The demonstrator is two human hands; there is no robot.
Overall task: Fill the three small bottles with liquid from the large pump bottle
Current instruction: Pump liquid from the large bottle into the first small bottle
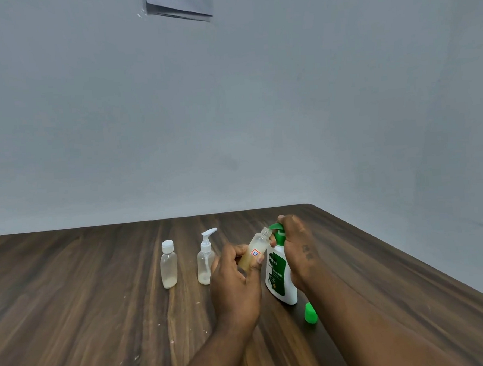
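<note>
Now left hand [235,282] fingers grip the tilted small bottle [256,251] under the spout; right hand [296,246] clasps the pump bottle [280,276], press next.

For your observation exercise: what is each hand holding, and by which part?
The left hand grips the tilted small bottle around its lower body. The right hand rests on the large pump bottle at its green pump head.

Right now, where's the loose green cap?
In the head view, the green cap lies on the table at lower right, just in front of the large pump bottle, beside the right forearm.
</note>
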